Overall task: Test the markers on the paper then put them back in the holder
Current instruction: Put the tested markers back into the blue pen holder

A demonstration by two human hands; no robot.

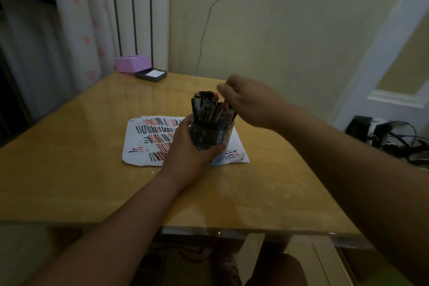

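- Right hand (250, 102) curls over the black and red-capped markers (206, 107); whether it holds one is hidden.
- Markers stand caps-up inside the clear cylindrical plastic holder (212, 134).
- Left hand (188, 146) wraps the holder, upright on the white ink-streaked paper sheet (144, 141).

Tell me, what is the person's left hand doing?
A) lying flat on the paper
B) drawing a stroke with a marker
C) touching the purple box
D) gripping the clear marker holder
D: the left hand curls round the clear marker holder, which stands on the marked-up paper.
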